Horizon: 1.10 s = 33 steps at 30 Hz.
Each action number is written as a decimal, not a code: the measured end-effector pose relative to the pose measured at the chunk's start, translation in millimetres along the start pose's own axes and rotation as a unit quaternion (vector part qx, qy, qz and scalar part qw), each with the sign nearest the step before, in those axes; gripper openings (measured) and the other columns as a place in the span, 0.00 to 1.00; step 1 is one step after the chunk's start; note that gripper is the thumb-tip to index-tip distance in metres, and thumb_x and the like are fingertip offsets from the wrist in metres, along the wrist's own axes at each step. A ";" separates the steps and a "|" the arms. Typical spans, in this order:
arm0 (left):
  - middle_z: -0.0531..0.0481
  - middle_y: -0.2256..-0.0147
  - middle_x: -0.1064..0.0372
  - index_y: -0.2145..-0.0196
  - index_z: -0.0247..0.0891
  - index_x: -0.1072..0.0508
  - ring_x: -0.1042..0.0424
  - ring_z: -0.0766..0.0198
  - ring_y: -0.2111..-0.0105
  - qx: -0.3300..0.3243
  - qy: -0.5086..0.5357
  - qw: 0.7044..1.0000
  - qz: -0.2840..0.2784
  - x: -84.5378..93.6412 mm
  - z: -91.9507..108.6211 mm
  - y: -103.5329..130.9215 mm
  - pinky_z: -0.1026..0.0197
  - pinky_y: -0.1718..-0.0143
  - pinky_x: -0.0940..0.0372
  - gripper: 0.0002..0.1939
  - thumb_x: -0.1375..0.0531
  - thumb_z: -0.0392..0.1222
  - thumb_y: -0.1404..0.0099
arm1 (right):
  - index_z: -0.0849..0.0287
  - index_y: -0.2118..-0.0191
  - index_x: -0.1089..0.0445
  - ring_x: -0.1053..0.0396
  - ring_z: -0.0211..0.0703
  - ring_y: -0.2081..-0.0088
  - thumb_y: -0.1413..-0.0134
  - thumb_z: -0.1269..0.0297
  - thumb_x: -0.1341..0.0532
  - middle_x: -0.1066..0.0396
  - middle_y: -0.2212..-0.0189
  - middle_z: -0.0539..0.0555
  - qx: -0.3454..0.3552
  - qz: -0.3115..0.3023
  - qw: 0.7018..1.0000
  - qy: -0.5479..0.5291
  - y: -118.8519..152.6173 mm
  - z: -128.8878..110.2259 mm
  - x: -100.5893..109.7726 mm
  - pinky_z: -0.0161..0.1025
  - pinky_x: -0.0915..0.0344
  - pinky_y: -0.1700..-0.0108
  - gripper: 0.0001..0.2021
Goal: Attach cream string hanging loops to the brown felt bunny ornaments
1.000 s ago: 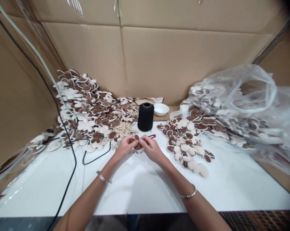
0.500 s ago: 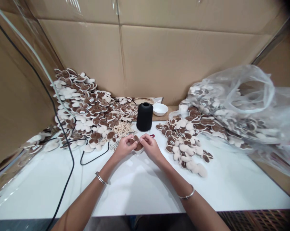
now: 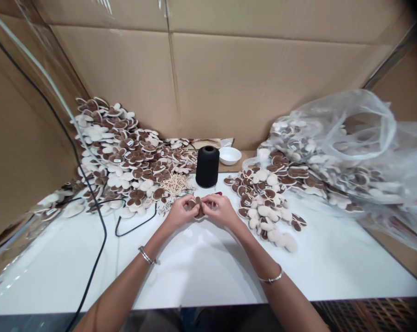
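Observation:
Between my two hands is a small brown and cream flower-shaped fabric piece [image 3: 199, 213], partly covered by fingers. My left hand [image 3: 182, 211] pinches its left side between thumb and fingers. On the other side, my right hand [image 3: 219, 209] grips it with thumb and forefinger, the fingertips of both hands almost meeting. A black thread cone [image 3: 207, 168] stands upright just beyond the hands. Close to the left hand lies a heap of short cream cords [image 3: 176, 185]. A small red object [image 3: 218, 193] shows partly behind my right hand.
A tall pile of brown and cream flower pieces [image 3: 125, 152] rises at the left. Another pile [image 3: 263, 198] lies at the right beside a clear plastic bag [image 3: 360, 143] of more pieces. A white bowl [image 3: 230, 156] sits behind the cone. A black cable [image 3: 101, 221] crosses the left side.
My right hand has turned slightly and its fingers have closed further over the flower piece. Less of the piece's brown face shows now. The piles and cone stay in place.

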State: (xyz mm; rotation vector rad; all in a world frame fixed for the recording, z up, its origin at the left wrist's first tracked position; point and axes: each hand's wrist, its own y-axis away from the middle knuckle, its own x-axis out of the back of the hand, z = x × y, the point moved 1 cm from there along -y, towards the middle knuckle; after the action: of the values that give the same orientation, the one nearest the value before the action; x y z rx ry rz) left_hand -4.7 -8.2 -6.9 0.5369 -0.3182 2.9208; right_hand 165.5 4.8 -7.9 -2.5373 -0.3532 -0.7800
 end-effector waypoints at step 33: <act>0.55 0.73 0.32 0.65 0.38 0.38 0.31 0.68 0.76 0.107 0.176 0.977 0.063 13.4 -16.1 -9.0 0.66 0.74 0.37 0.15 0.37 0.47 0.43 | 0.57 0.65 0.24 0.38 0.54 0.57 0.47 0.73 0.42 0.27 0.63 0.61 -0.084 0.124 0.944 0.294 1.0 36.1 3.7 0.47 0.44 0.56 0.10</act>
State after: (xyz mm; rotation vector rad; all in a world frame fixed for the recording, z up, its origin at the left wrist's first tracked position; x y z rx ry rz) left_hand -20.8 5.8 -15.1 0.0159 0.0081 3.1137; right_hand 185.6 22.2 -32.5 -2.2834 0.2361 -1.4477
